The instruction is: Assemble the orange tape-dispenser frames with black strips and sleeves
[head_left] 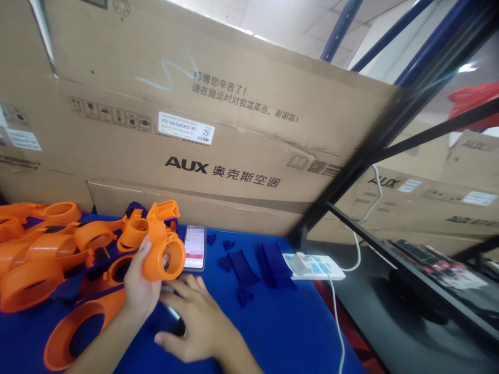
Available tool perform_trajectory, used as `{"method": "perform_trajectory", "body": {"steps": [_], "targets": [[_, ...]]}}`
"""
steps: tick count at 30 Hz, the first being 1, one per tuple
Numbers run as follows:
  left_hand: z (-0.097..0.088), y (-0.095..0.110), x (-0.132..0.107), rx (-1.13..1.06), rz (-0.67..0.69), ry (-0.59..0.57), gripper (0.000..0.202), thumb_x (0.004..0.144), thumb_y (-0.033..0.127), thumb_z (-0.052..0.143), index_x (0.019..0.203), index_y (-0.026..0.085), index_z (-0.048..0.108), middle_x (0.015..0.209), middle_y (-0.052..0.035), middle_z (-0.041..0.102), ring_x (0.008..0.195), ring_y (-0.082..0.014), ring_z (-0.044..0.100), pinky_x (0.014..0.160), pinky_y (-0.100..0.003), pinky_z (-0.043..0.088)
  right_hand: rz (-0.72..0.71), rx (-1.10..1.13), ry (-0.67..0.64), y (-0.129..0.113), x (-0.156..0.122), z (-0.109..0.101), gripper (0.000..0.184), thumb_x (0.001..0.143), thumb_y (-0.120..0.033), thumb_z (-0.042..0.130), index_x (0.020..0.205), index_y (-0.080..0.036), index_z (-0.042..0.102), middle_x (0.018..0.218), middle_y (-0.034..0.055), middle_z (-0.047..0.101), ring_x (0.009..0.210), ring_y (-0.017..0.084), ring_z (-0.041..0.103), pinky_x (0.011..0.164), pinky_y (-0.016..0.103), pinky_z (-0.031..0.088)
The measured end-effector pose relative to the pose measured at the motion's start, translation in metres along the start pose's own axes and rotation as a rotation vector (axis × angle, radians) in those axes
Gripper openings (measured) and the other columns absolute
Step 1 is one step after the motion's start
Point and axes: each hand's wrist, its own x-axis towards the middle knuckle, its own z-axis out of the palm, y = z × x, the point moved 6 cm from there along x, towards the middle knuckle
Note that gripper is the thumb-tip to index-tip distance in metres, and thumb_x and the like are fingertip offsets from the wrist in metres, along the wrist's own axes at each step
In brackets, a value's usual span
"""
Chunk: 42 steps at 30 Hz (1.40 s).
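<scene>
My left hand [141,284] is closed around an orange plastic part [156,254] with a round ring and a hooked top end, held upright above the blue table. Just to its right, my right hand [198,317] has its fingers stretched out and its thumb apart. Its fingertips are close below the orange ring. Under that hand lies a silver and dark object [171,311], mostly hidden, so its kind is unclear. Behind the ring rests a phone [195,248] with its screen lit.
Several similar orange ringed parts [31,280] are heaped at the left. Small dark blue pieces [244,268] lie to the right, near a white power strip [315,266] with a cable. A large cardboard box [234,140] stands behind; a dark metal rack frame [335,182] rises at the right.
</scene>
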Motion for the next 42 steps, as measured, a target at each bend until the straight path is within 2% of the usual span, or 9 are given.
{"method": "perform_trajectory", "body": {"steps": [5,11,16,19,22,24,30,37,42], "targets": [[0.007,0.0,-0.004,0.044,0.004,-0.004,0.037,0.084,0.037,0.076,0.118,0.022,0.072,0.103,-0.0008,0.077,0.095,-0.0196,0.071,0.089,-0.03,0.055,-0.031,-0.077,-0.035,0.0,0.004,0.014,0.05,0.09,-0.039,0.07,0.138,-0.03,0.059,0.149,0.0039,0.059,0.118,0.03,0.054,0.095,0.041,0.043],[0.014,0.002,-0.009,0.085,0.01,-0.032,0.033,0.083,0.036,0.078,0.114,0.023,0.072,0.101,0.0008,0.076,0.093,-0.0185,0.071,0.081,-0.025,0.055,0.012,-0.122,-0.009,0.024,0.0,-0.001,0.009,0.093,-0.022,0.066,0.098,-0.026,0.071,0.123,0.0007,0.075,0.1,0.025,0.058,0.084,0.037,0.042],[0.018,0.0,-0.012,0.125,-0.013,-0.073,0.029,0.085,0.036,0.076,0.112,0.024,0.072,0.098,0.0012,0.076,0.089,-0.0173,0.071,0.079,-0.024,0.054,0.093,-0.113,0.027,0.046,-0.012,-0.025,0.009,0.091,-0.018,0.068,0.087,-0.025,0.071,0.126,0.0003,0.075,0.099,0.026,0.059,0.083,0.04,0.04],[0.018,-0.004,-0.014,0.154,-0.027,-0.081,0.029,0.086,0.036,0.076,0.113,0.024,0.072,0.1,0.0005,0.077,0.096,-0.0194,0.072,0.086,-0.025,0.055,0.11,-0.096,0.062,0.044,-0.011,-0.03,0.012,0.097,-0.022,0.061,0.095,-0.026,0.072,0.119,0.0018,0.077,0.1,0.026,0.059,0.084,0.04,0.04],[0.017,-0.007,-0.015,0.151,-0.037,-0.084,0.033,0.088,0.037,0.074,0.118,0.025,0.07,0.108,-0.0008,0.077,0.105,-0.0224,0.071,0.092,-0.029,0.055,0.122,-0.15,0.094,0.032,-0.004,-0.022,0.019,0.101,-0.026,0.055,0.114,-0.027,0.068,0.119,0.0053,0.075,0.103,0.028,0.056,0.085,0.042,0.04],[0.018,-0.008,-0.016,0.162,-0.038,-0.103,0.034,0.088,0.038,0.074,0.119,0.026,0.069,0.111,-0.0016,0.076,0.109,-0.024,0.07,0.092,-0.03,0.055,0.082,-0.187,0.083,0.021,0.003,-0.01,0.024,0.097,-0.029,0.061,0.12,-0.027,0.065,0.123,0.0073,0.072,0.108,0.03,0.052,0.088,0.043,0.04],[0.017,-0.009,-0.016,0.232,-0.041,-0.14,0.039,0.086,0.042,0.075,0.121,0.027,0.067,0.116,-0.0023,0.073,0.113,-0.0266,0.068,0.09,-0.032,0.057,0.05,-0.229,0.05,0.014,0.008,0.004,0.024,0.095,-0.022,0.061,0.118,-0.027,0.063,0.12,0.0067,0.07,0.11,0.03,0.048,0.09,0.042,0.038],[0.02,-0.008,-0.015,0.279,-0.037,-0.166,0.05,0.085,0.045,0.075,0.13,0.027,0.062,0.117,-0.0037,0.073,0.105,-0.027,0.071,0.086,-0.034,0.058,0.279,-0.201,0.098,0.048,-0.014,-0.032,0.019,0.095,-0.027,0.064,0.114,-0.024,0.067,0.115,0.0078,0.064,0.108,0.028,0.049,0.089,0.041,0.035],[0.024,-0.008,-0.017,0.301,-0.054,-0.207,0.047,0.086,0.045,0.074,0.128,0.027,0.064,0.117,-0.0038,0.072,0.105,-0.0262,0.07,0.083,-0.031,0.057,0.391,-0.2,0.095,0.067,-0.023,-0.036,0.027,0.094,-0.036,0.067,0.118,-0.025,0.071,0.113,0.0084,0.064,0.106,0.028,0.051,0.09,0.041,0.035]]}}
